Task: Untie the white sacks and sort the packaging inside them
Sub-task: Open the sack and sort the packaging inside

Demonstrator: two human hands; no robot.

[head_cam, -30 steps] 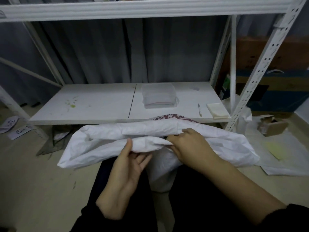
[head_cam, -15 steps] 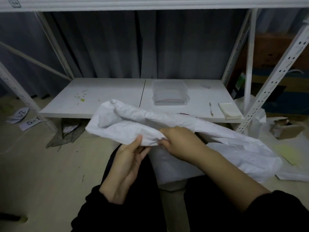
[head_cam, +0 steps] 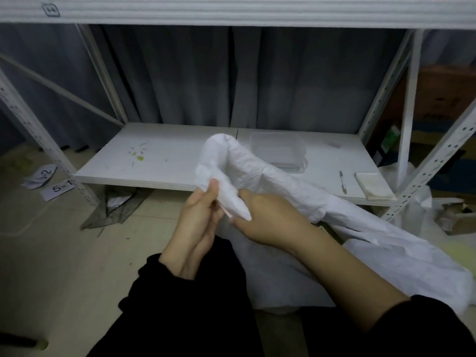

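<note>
Between both hands [head_cam: 198,222] [head_cam: 268,220], bunched white sack [head_cam: 231,163] end.

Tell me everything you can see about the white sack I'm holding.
The white sack is crinkled, limp and looks like woven plastic. One end is bunched into a raised loop in front of the low shelf. The left hand pinches it with the thumb and the right hand grips it. The rest trails right and down.
</note>
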